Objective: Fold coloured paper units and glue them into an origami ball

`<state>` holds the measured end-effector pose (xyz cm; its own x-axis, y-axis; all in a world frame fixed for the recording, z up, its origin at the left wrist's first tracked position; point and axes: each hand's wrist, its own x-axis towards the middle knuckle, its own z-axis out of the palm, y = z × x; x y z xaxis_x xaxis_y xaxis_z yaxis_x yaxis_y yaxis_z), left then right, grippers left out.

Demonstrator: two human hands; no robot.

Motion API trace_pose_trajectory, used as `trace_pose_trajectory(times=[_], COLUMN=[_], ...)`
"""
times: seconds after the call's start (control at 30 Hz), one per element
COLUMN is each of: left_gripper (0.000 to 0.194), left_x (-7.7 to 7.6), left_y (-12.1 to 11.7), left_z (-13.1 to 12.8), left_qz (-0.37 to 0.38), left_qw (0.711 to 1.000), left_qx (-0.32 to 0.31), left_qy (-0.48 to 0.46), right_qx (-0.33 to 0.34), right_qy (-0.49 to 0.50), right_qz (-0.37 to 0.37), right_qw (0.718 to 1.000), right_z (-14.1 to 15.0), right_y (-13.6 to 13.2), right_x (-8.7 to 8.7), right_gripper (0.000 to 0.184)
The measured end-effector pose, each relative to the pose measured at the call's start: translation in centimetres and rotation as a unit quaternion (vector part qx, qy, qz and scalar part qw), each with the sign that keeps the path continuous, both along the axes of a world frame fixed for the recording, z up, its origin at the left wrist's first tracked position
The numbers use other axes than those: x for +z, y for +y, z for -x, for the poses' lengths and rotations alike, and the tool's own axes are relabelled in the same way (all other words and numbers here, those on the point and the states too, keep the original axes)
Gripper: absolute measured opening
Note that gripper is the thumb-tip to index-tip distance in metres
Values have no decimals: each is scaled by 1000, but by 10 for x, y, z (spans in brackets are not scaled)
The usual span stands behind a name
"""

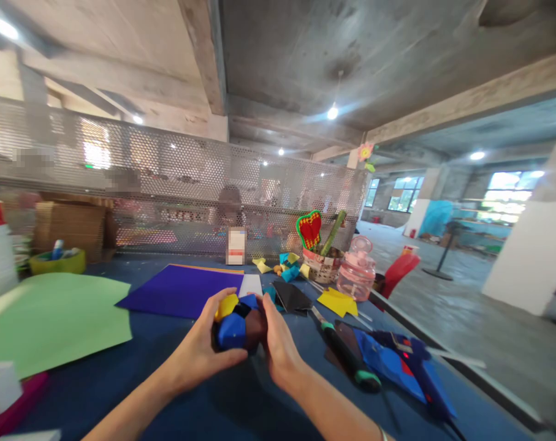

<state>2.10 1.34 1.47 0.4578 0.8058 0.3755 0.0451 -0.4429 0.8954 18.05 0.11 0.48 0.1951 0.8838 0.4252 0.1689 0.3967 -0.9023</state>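
Note:
Between my two hands, above the dark blue tabletop (158, 361), is a ball made of coloured panels (233, 331) in blue, yellow, black and brown. My left hand (204, 343) wraps its left side, with the thumb along the bottom. My right hand (278, 343) presses against the brown right side, its fingers partly hidden behind the ball. Just beyond the hands lie a purple sheet (181, 291) and black pieces (292, 297). To the right are yellow pieces (337, 301) and a soldering iron with a black and green handle (351, 358).
A blue glue gun (411, 355) lies at the right edge. A pink bottle (357, 272) and a woven basket (321, 264) stand behind. Green sheets (61, 318) cover the left side. A perforated metal screen (181, 190) closes off the back, with a person (230, 205) beyond it.

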Motion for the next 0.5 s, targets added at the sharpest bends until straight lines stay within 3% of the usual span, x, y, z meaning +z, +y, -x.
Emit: trace_pose_trajectory(times=[0.1,0.2,0.33,0.5], left_gripper=[88,72,49,57], left_x=[5,7,8,10], left_y=[3,5,7,7], left_z=[4,10,13,14], left_qz=[123,258,405,460], left_qw=[987,942,859,824], left_qx=[2,-6,-48,-84], left_qy=[-106,-216,-309,-320], right_qx=[63,77,96,146], right_qy=[161,190,126,63], right_qz=[121,154,126,55], right_qw=[978,967,979,986], right_z=[-3,-8,-11,-7], right_y=[0,3,3,-3], right_x=[5,5,-3,-3], right_gripper=[51,52,56,55])
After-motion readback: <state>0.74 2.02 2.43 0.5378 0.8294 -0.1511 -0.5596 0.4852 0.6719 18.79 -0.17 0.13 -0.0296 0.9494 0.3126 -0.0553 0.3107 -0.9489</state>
